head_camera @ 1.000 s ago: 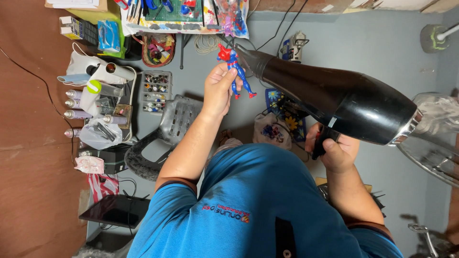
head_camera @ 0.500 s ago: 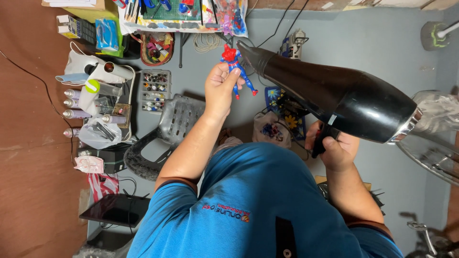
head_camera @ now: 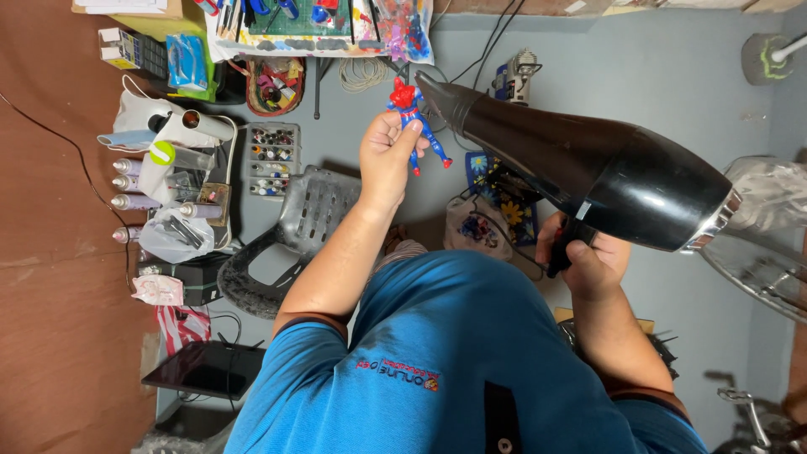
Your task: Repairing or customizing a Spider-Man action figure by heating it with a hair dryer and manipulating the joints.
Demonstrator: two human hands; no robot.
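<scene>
At the far left a brown wall (head_camera: 50, 252) runs down the frame with a thin dark cable across it. Near the top left sits a small white-and-yellow box (head_camera: 118, 48), and just right of it a blue plastic packet (head_camera: 187, 60). Below these lie a white bag (head_camera: 139, 118), a row of pale spray cans (head_camera: 134, 181) with pink caps, and a clear bag (head_camera: 172, 235) of dark bits. Lower down a pink-and-white packet (head_camera: 157, 290) rests above a red-striped bag (head_camera: 181, 324), and a dark tablet (head_camera: 206, 370) lies flat near the bottom. Right of the cans is a grey tray (head_camera: 273, 151) of small paint pots, then a grey plastic chair (head_camera: 294, 231).

The left hand (head_camera: 387, 160) is closed round a red-and-blue figure (head_camera: 414, 118), gripping its body; the figure's head pokes up past the fingers and its legs stick out to the right. The nozzle of a black dryer (head_camera: 597, 172) points at the figure's head, almost touching it. A flowered blue bag (head_camera: 492, 181) shows under the dryer. The right hand (head_camera: 584, 261) is clenched round the dryer's handle. A blue shirt (head_camera: 454, 370) with a small red logo patch fills the bottom. A wire rack (head_camera: 765, 261) stands at the far right
</scene>
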